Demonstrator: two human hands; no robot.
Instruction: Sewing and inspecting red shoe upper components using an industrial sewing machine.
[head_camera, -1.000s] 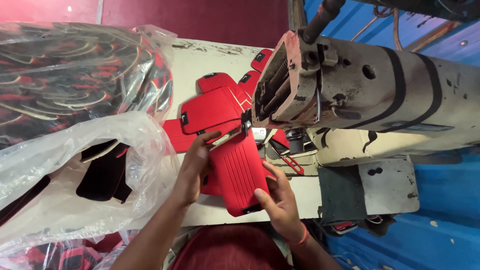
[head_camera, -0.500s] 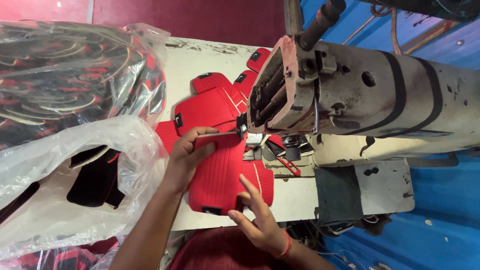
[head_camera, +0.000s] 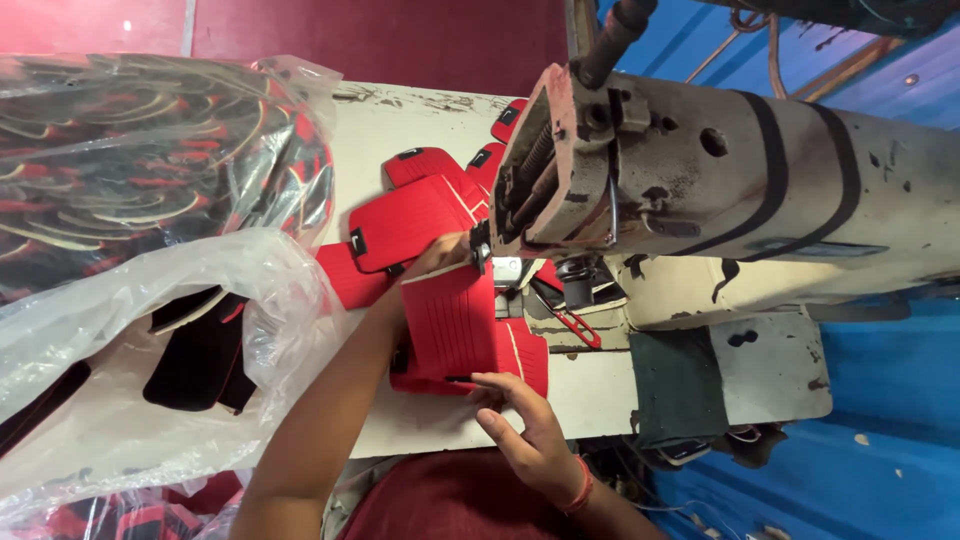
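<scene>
Two hands, yours, at the sewing table. Left hand (head_camera: 440, 255): reaches up to the far edge of the red ribbed rectangular padded fabric panel (head_camera: 450, 320), close under the head of the worn grey industrial sewing machine (head_camera: 700, 190); fingers mostly hidden by the machine, so whether they pinch the panel cannot be told. Right hand (head_camera: 525, 430): fingers spread apart, fingertips (head_camera: 490, 380) resting on the panel's near edge, clamping nothing. Panel: flat on the cream worktable (head_camera: 400, 130), just left of the needle area (needle itself not clear). Several more red padded pieces with small black tabs (head_camera: 405, 215) lie beyond it, overlapping. Clear plastic bags of red-and-black cut pieces (head_camera: 150, 170) sit at your left. Red thread snips (head_camera: 575, 325) lie under the machine arm.
</scene>
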